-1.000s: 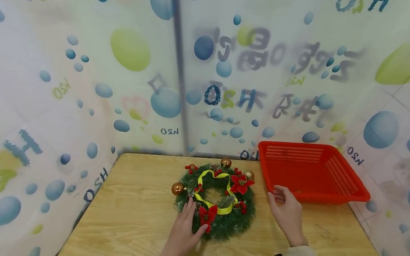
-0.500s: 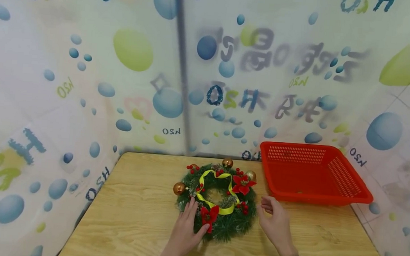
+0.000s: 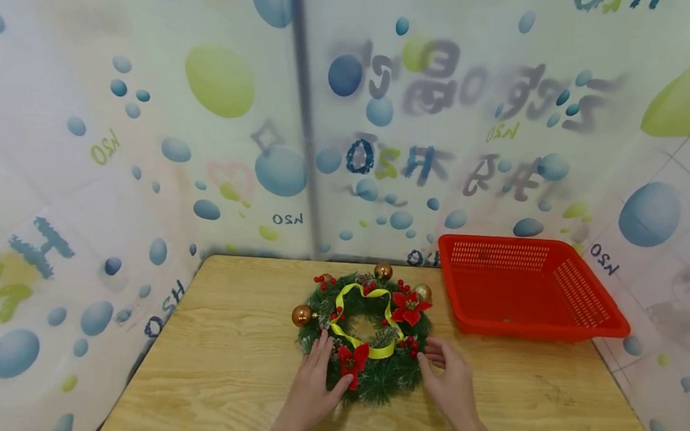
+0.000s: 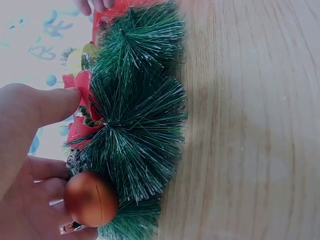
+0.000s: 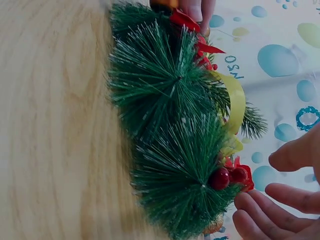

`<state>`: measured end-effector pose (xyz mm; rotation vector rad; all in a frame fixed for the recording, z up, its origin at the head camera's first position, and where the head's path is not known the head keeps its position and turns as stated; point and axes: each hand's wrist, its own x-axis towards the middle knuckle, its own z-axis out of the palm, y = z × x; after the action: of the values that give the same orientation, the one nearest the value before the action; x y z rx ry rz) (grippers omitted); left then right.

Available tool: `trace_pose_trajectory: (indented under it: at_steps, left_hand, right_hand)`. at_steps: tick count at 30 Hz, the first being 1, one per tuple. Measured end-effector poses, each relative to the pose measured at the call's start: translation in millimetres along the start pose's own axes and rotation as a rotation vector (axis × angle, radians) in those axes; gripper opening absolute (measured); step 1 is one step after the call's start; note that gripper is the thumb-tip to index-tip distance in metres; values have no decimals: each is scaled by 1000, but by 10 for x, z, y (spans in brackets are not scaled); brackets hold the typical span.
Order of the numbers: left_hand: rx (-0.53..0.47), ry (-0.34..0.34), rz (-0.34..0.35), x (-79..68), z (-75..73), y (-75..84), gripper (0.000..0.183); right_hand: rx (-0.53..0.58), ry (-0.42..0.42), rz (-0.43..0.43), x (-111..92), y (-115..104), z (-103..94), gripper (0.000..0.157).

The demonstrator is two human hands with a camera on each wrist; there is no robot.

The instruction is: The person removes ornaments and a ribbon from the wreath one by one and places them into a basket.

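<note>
A green pine-needle wreath [image 3: 391,380] lies on the wooden table, dressed with red poinsettias, red berries, copper-coloured baubles and a yellow ribbon [image 3: 381,353] around its middle. My left hand [image 3: 309,394] rests on the wreath's front left, fingers extended. Its thumb touches the front red poinsettia [image 4: 85,95], and its fingers lie beside a copper bauble [image 4: 91,199] in the left wrist view. My right hand [image 3: 450,388] is at the wreath's right edge, close to the red berries [image 5: 229,177]. In the right wrist view its fingers are loosely bent, with nothing between them and the thumb.
A red plastic basket [image 3: 542,330] with perforated sides stands at the back right of the table [image 3: 212,352]. Behind the table hangs a patterned curtain [image 3: 218,148] with blue and green spots, and more of it runs along both sides.
My right hand has moved left from the basket's front corner to the wreath's right edge. The left hand and the wreath have stayed in place.
</note>
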<state>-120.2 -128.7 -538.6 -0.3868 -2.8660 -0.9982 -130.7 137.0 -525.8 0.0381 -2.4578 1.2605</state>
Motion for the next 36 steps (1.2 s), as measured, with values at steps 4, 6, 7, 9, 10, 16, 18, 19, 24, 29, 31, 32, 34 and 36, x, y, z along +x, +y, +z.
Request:
trace_pose_trajectory:
  at_steps: [4,6,7,9,10,16,18,19,24,29,31,32,34,36]
  left_hand:
    - [0,10,6,5,11,-8,82]
    - [4,17,10,7,18,-13,82]
    - [5,20,13,7,22,-14,81]
    - [12,25,18,6,29,-18,81]
    - [16,28,21,6,32,-20,81]
    - [24,38,33,6,36,-19,81]
    - [26,39,34,8,36,-17,81]
    - [24,38,32,8,35,-16,81]
    - [20,29,27,4,34,-8,82]
    - [43,32,28,5,45,5,82]
    - [52,36,30,1,49,16,82]
    - [55,40,34,-5,49,26,82]
    - [65,46,42,-16,48,53,81]
    - [71,41,48,-26,45,91,81]
  right_hand:
    - [12,-13,-6,-40,-3,37,30]
    - [13,-24,-13,-61,-11,59,31]
    - [8,-28,-19,-73,-13,71,31]
    - [-25,-45,-34,-100,-19,99,33]
    - [-47,-54,-43,-117,-23,113,34]
    - [-143,-74,-89,-229,-63,169,43]
    - [-145,-73,-106,-259,-77,175,46]
    - [-151,-75,-120,-271,-83,178,46]
    - [-179,-68,-201,-321,-90,192,51]
    - [-233,-110,-200,-360,-63,215,58]
    - [-248,-138,-191,-367,-64,216,61]
    - [-254,-151,-186,-368,-65,216,62]
    - [-260,-173,-178,-367,-68,213,63]
    - [-264,-184,-183,-364,-58,211,63]
